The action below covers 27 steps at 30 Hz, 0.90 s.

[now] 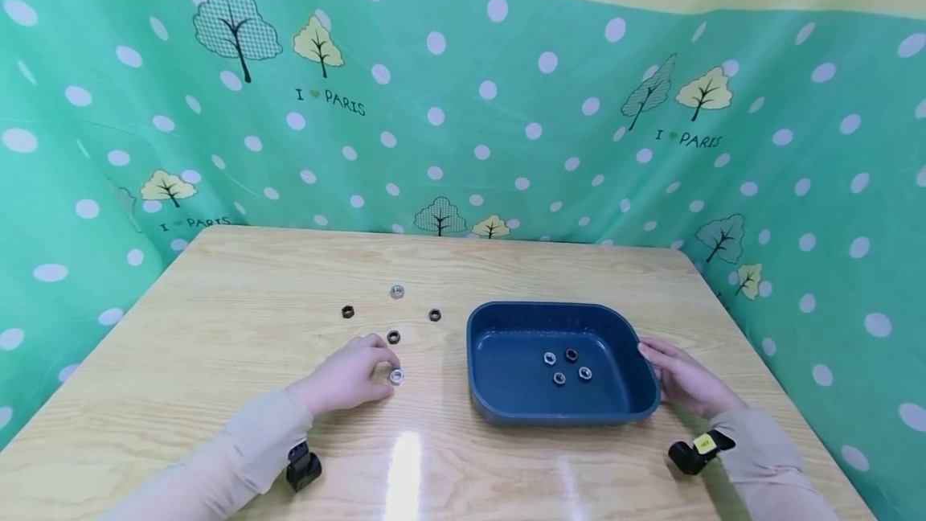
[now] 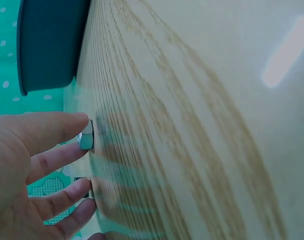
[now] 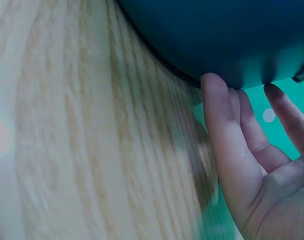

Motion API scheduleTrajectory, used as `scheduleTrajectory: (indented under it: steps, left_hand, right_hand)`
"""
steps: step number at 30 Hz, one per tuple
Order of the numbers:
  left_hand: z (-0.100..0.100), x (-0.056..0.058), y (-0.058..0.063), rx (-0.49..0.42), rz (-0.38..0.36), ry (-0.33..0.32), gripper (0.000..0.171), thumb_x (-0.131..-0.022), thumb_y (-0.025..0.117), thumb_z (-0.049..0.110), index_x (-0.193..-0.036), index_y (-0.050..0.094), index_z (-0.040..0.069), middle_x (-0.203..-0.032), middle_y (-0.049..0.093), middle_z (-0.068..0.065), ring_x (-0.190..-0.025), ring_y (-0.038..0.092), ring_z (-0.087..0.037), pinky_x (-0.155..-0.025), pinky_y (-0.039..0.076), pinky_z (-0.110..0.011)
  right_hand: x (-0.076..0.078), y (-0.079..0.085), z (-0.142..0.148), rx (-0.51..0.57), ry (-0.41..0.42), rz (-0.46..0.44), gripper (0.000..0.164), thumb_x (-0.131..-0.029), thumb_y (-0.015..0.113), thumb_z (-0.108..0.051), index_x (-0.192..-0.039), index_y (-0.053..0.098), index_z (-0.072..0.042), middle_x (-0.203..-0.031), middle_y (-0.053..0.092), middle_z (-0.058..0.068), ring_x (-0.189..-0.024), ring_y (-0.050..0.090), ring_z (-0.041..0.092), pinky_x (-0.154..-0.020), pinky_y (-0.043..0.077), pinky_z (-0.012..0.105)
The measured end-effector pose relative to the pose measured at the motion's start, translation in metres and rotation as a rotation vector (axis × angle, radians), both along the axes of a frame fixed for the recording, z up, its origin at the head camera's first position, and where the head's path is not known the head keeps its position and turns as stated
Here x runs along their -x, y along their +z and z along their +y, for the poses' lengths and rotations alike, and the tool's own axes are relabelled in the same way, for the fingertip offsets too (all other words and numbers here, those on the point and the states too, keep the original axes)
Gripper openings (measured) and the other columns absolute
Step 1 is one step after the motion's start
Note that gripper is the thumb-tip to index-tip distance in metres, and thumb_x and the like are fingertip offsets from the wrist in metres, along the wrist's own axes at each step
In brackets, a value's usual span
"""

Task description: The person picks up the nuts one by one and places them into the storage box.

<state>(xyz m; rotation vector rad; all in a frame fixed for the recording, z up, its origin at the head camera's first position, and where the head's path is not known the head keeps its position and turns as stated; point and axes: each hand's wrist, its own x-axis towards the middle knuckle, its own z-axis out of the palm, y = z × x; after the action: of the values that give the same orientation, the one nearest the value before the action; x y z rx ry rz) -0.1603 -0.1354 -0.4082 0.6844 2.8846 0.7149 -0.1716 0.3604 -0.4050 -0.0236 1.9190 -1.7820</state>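
My left hand (image 1: 350, 375) is low over the table, its thumb and index finger pinching a silver hex nut (image 1: 395, 377) that sits on the wood. In the left wrist view the silver nut (image 2: 86, 137) shows between those two fingertips, the other fingers spread apart. Just beyond that hand lies a dark nut (image 1: 394, 337). My right hand (image 1: 683, 377) rests against the right side of a dark blue plastic bin (image 1: 499, 411). In the right wrist view its fairly straight thumb and fingers (image 3: 219, 107) touch the bin's outer wall. Several silver and dark nuts (image 1: 559, 379) lie inside the bin.
Farther back on the wooden table (image 1: 253, 280) lie another silver nut (image 1: 397, 292) and two dark nuts, one at the left (image 1: 348, 312) and one nearer the bin (image 1: 435, 315). A green dotted curtain (image 1: 463, 103) hangs behind and beside the table.
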Motion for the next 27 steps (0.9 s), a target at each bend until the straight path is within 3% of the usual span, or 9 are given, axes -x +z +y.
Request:
scheduleTrajectory:
  steps: [8,17,24,27]
  left_hand:
    - [0.0013,0.0021,-0.0045,-0.014,0.022,0.012,0.02,-0.075,0.076,0.015,-0.094,0.069,0.014,-0.101,0.058,-0.003,-0.099,0.055,-0.025,-0.089,0.046,-0.045]
    - [0.0032,0.0041,-0.0067,-0.012,-0.002,0.058,0.015,-0.074,0.077,0.016,-0.083,0.066,0.021,-0.099,0.057,-0.001,-0.095,0.053,-0.022,-0.085,0.046,-0.045]
    - [0.0037,0.0043,-0.0064,-0.027,-0.008,0.063,0.015,-0.075,0.077,0.016,-0.081,0.064,0.022,-0.1,0.056,-0.001,-0.097,0.052,-0.023,-0.086,0.044,-0.048]
    - [0.0033,0.004,-0.0073,-0.04,-0.007,0.069,0.015,-0.074,0.077,0.016,-0.081,0.065,0.022,-0.1,0.056,-0.001,-0.096,0.051,-0.022,-0.086,0.045,-0.047]
  right_hand:
    - [0.0013,-0.002,0.0004,0.018,0.01,0.001,0.012,-0.102,0.04,-0.034,-0.108,0.05,-0.032,-0.094,0.07,-0.011,-0.084,0.067,0.007,-0.075,0.053,0.031]
    - [0.0003,-0.0012,-0.0015,-0.002,-0.004,0.0,0.013,-0.101,0.04,-0.035,-0.107,0.051,-0.034,-0.095,0.07,-0.012,-0.085,0.067,0.007,-0.076,0.053,0.031]
    - [-0.0006,-0.0003,-0.0022,-0.019,-0.022,-0.008,0.016,-0.101,0.04,-0.035,-0.113,0.049,-0.029,-0.095,0.07,-0.012,-0.085,0.067,0.007,-0.077,0.053,0.032]
    - [-0.0007,0.0003,-0.0018,-0.003,-0.013,-0.008,0.013,-0.102,0.04,-0.035,-0.109,0.051,-0.032,-0.095,0.07,-0.012,-0.085,0.067,0.007,-0.076,0.053,0.032]
